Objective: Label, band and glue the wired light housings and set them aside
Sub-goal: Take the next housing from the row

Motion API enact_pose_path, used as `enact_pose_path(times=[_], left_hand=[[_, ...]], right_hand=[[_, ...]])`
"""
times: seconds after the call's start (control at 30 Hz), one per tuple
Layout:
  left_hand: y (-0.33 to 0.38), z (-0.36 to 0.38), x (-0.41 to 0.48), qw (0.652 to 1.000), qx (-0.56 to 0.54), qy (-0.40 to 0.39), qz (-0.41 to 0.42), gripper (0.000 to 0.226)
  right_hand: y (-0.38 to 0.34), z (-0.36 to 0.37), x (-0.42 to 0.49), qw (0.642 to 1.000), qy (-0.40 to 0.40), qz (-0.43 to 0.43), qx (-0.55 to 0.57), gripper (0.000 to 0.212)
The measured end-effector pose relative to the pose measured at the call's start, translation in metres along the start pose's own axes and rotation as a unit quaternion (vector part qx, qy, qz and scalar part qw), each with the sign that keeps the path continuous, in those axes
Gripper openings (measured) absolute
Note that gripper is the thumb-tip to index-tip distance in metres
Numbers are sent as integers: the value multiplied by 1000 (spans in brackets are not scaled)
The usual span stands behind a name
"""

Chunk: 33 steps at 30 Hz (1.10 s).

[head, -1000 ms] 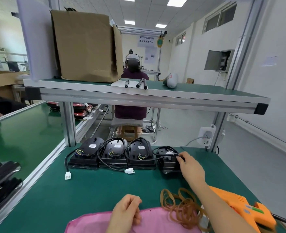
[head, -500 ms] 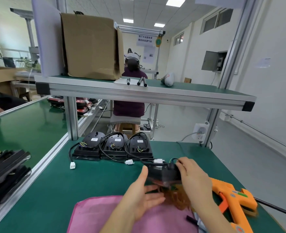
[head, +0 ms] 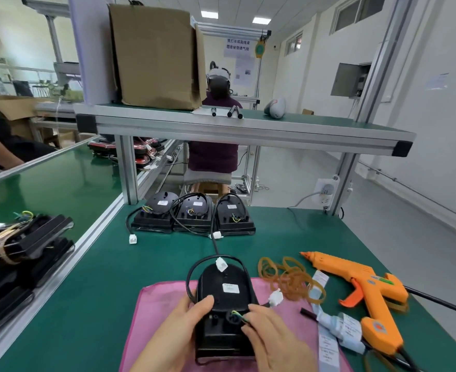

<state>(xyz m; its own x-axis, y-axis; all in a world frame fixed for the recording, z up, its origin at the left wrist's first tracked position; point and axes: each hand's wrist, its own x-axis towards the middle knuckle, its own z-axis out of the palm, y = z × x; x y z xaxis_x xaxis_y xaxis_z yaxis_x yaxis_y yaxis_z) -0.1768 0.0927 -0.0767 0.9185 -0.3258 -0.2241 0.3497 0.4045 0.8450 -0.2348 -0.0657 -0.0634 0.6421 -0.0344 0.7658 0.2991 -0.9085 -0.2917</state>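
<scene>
Black light housing [head: 225,299], lower centre, gripped on either side by left hand [head: 184,326] and right hand [head: 272,336]; best steadied on the pink mat [head: 162,299], cable gathered, before banding.

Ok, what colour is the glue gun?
The glue gun is orange, seen best in the head view.
</scene>
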Motion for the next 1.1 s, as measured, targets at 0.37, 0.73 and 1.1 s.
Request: enact_pose_path(times=[0.37, 0.73, 1.1], left_hand=[[-7, -10, -18, 929, 357, 63, 73, 19], [-11, -16, -10, 862, 469, 138, 130, 31], [-7, -9, -25, 793, 530, 210, 213, 30]], right_hand=[[2, -8, -40, 998, -49, -17, 33, 12], [1, -17, -52, 989, -130, 13, 67, 15], [73, -72, -50, 937, -199, 286, -9, 14]])
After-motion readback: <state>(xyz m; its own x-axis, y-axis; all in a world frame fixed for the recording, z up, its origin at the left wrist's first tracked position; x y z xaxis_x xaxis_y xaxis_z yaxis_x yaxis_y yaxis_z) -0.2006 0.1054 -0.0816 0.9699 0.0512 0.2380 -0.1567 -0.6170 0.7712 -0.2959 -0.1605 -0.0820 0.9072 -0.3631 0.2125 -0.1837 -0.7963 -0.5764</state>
